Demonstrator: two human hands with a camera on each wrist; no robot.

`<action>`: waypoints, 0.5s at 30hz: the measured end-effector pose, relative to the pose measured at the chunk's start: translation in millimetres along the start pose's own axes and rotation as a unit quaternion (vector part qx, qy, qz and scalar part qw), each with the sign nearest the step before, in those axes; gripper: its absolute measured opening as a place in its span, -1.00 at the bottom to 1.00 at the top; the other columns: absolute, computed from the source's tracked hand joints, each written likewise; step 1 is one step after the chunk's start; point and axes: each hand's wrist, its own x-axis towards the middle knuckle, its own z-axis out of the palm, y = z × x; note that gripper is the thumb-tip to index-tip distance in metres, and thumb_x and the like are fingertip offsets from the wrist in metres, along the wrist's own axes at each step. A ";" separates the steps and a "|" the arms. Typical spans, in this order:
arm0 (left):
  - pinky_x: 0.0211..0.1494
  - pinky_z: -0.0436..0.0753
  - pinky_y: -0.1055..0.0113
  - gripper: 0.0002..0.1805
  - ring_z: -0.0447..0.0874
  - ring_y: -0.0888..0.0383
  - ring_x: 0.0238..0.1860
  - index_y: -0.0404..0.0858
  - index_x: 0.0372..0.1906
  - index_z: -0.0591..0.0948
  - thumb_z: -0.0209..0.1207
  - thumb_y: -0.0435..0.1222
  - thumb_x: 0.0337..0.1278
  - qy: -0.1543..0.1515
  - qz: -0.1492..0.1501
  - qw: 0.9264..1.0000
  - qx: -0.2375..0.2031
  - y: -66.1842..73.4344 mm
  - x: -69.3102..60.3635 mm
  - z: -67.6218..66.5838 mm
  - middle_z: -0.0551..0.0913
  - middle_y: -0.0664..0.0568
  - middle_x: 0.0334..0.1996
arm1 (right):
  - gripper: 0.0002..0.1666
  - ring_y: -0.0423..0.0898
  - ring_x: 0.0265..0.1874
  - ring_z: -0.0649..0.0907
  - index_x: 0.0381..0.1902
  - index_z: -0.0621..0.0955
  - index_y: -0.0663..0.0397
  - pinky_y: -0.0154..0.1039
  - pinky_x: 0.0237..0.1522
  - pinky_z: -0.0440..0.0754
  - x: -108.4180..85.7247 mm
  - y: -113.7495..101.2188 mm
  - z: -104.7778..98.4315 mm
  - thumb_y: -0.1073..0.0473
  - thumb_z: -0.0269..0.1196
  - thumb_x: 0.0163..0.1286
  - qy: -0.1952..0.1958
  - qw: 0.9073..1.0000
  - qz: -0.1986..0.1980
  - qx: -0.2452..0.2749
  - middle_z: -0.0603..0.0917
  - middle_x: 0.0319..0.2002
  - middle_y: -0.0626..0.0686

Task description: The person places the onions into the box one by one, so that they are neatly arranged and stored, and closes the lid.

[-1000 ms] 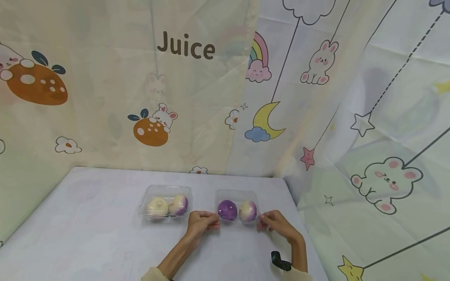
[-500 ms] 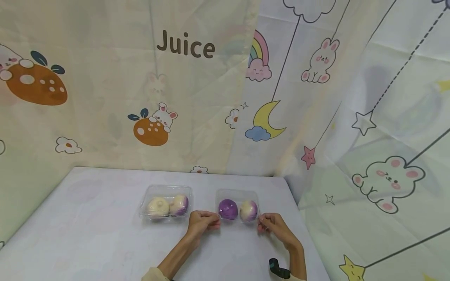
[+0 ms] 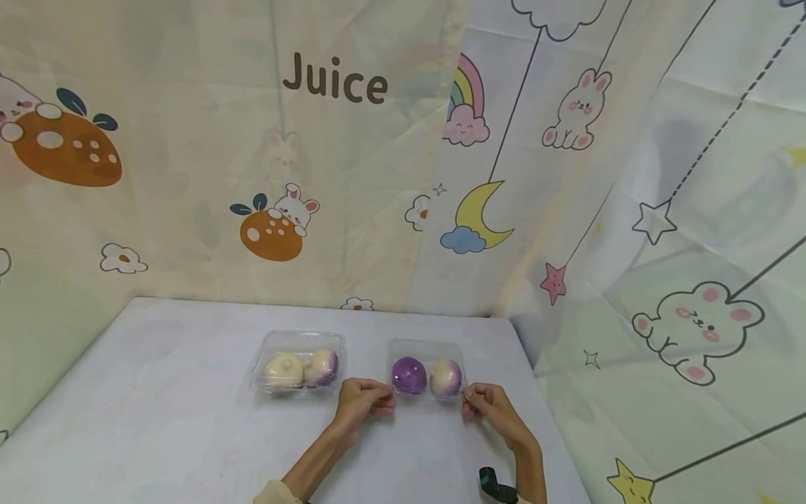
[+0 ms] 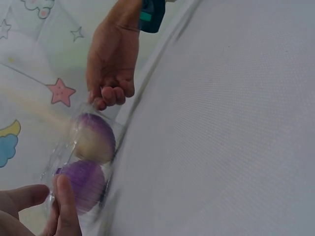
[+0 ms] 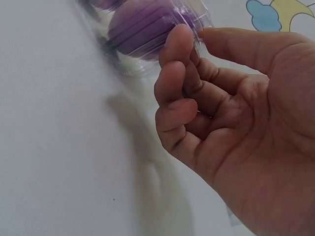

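Observation:
Two clear plastic boxes stand on the white table. The right box (image 3: 425,348) holds a round purple onion (image 3: 408,376) and a pale-and-purple onion (image 3: 445,379), as far as their look tells. At its front left corner my left hand (image 3: 365,401) pinches the plastic edge between thumb and forefinger. My right hand (image 3: 496,411) pinches the front right corner the same way, its other fingers curled inward, as the right wrist view also shows. Whether the lid is fastened I cannot tell. Shine on the plastic partly blurs the onions in the wrist views.
To the left stands the other clear box (image 3: 299,341), with a pale yellow onion (image 3: 284,370) and a pale-and-purple onion (image 3: 321,368) in it. Printed curtains (image 3: 352,154) hang behind and to the right of the white table (image 3: 176,406). A black device (image 3: 496,486) sits at my right wrist.
My right hand and forearm have shifted slightly down, still at the box corner. The left hand and both boxes look almost unchanged, apart from a small camera shift.

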 end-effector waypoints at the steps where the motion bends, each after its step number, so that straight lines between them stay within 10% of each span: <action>1: -0.20 0.92 0.30 -0.71 0.86 0.19 -0.41 -0.64 -0.08 0.72 0.36 -0.38 0.41 -0.002 0.001 1.000 0.002 -0.1 0.3 -0.1 0.87 -0.10 -0.38 | -0.53 -0.25 -0.35 0.64 -0.06 0.61 0.65 -0.39 -0.27 0.63 0.0 0.2 0.0 0.16 0.15 0.74 0.001 1.000 -0.001 0.001 0.71 -0.37 -0.04; 15: -0.28 0.89 0.39 -0.72 0.81 0.21 -0.45 -0.67 -0.10 0.70 0.32 -0.40 0.46 -0.029 0.033 0.998 0.041 1.0 -1.3 1.0 0.85 -0.17 -0.39 | -0.55 -0.26 -0.36 0.61 -0.09 0.60 0.65 -0.40 -0.27 0.61 -0.6 1.3 0.9 0.19 0.13 0.74 -0.001 1.000 -0.015 0.004 0.67 -0.38 -0.06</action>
